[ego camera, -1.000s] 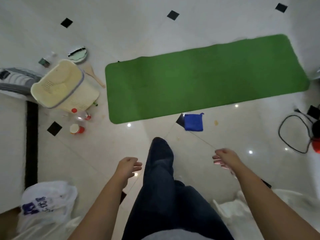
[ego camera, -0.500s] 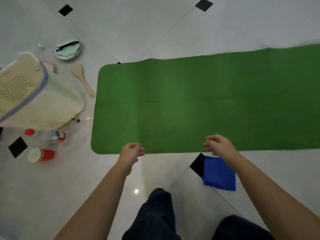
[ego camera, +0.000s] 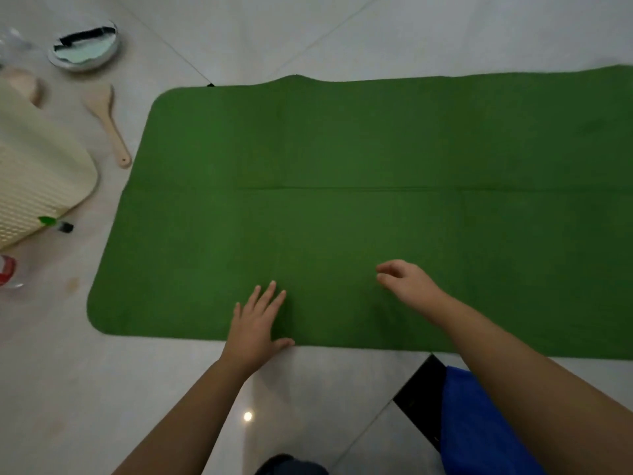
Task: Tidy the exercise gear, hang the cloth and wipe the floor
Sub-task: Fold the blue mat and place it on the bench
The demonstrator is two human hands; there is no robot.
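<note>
Mat (ego camera: 342,149) green | left hand (ego camera: 257,325) flat on it (fingers straight) | right hand (ego camera: 409,282) loosely curled, empty

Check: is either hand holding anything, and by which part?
Nothing is held. The left hand lies flat, fingers straight, on the green mat near its front edge; the right hand is over the mat, loosely curled and empty.
</note>
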